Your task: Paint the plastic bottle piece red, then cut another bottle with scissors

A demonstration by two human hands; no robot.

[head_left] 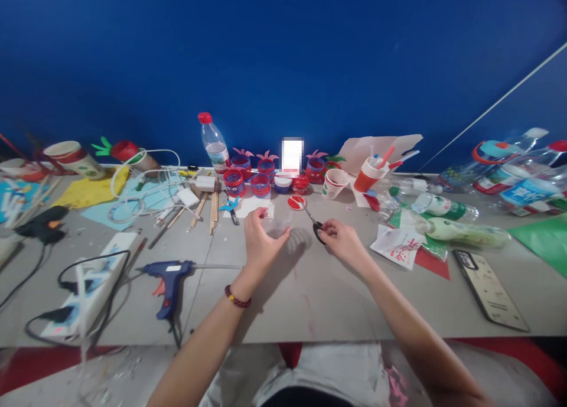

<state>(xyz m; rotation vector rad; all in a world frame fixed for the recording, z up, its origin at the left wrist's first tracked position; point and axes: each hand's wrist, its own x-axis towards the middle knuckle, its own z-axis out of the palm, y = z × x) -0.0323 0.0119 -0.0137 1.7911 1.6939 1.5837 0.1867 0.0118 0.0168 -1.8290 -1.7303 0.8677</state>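
My left hand [264, 238] is curved around a see-through piece of plastic [283, 224], thumb and fingers apart on its sides; its outline is faint, but it casts a ridged shadow on the table. My right hand [340, 240] has its fingers on the black handles of a pair of scissors [318, 228]. The blades point away from me, towards a red and white round piece [296, 202]. Behind my hands stand several small red and blue cups [260, 185], some with pink paper leaves.
A blue glue gun [170, 271] and a power strip [104, 277] lie at left, with cables around them. A paper cup [335, 184] and an orange cup with straws [368, 176] stand behind my right hand. Plastic bottles [445, 207] and a phone [489, 289] lie at right.
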